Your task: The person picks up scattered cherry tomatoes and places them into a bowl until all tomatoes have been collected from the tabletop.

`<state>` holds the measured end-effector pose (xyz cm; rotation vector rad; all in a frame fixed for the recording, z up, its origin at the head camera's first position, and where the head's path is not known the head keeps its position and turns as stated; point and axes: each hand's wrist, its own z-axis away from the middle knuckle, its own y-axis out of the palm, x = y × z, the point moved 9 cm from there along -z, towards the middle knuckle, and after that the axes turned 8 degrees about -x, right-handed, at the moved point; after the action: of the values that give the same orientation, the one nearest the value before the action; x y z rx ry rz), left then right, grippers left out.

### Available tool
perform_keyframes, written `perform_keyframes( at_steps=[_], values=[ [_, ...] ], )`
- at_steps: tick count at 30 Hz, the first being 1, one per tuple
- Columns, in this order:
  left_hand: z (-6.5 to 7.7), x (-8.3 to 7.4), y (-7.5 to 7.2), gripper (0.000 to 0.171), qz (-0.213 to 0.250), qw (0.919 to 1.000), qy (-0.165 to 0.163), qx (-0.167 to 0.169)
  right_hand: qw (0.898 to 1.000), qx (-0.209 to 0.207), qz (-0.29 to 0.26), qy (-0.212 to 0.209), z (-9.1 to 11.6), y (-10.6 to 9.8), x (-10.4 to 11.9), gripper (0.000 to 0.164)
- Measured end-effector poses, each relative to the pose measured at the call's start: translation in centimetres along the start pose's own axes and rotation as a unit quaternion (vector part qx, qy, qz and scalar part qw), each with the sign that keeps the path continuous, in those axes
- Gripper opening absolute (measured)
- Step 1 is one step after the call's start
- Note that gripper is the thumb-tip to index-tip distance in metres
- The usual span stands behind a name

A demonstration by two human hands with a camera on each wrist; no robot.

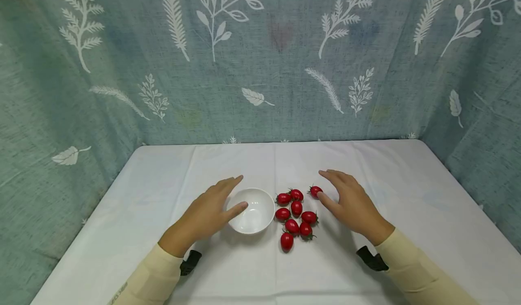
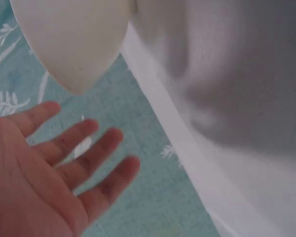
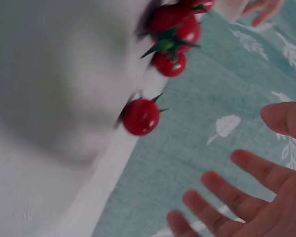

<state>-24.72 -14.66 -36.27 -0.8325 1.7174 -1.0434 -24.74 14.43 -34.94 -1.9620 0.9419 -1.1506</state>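
Glossy red oval cherry tomatoes (image 1: 296, 208), green-stemmed, are clustered on the white-clothed desk (image 1: 407, 196), beside the glossy white round bowl (image 1: 260, 222), on its side toward the desk's right edge. Each tomato is judged light, smooth-skinned, slippery and easily bruised; it should be pinched lightly across its middle. The bowl is judged stiff and possibly breakable; it should be gripped at rim and wall. The left hand (image 1: 207, 210), at the bowl, and the right hand (image 1: 351, 201), near the outlying tomato (image 1: 314, 191), are both spread, with nothing gripped. In the head view that tomato is overlapped by the right hand; in the right wrist view a gap is shown. The bowl's interior is shown only in the head view.
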Motion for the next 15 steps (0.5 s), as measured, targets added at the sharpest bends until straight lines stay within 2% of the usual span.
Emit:
perform_keyframes(
  at_steps=[3, 7, 11, 15],
  values=[
    [0.4, -0.3, 0.5, 0.08, 0.053, 0.9982, 0.003, 0.025, 0.998, -0.012, -0.054, 0.011, -0.2, 0.1, 0.2, 0.046],
    [1.1, -0.1, 1.4, 0.1, 0.111, 0.9919, -0.004, 0.062, 0.997, -0.012, -0.07, 0.02, -0.7, 0.8, -0.1, 0.04],
    [1.5, 0.5, 2.3, 0.111, 0.122, 0.9887, -0.013, 0.085, 0.997, -0.003, -0.074, 0.024, -1.0, 1.7, -0.4, 0.035],
    [1.3, 0.8, 2.8, 0.114, 0.122, 0.9884, -0.008, 0.09, 0.995, 0.016, -0.091, 0.024, -0.8, 2.3, -0.3, 0.025]
  ],
)
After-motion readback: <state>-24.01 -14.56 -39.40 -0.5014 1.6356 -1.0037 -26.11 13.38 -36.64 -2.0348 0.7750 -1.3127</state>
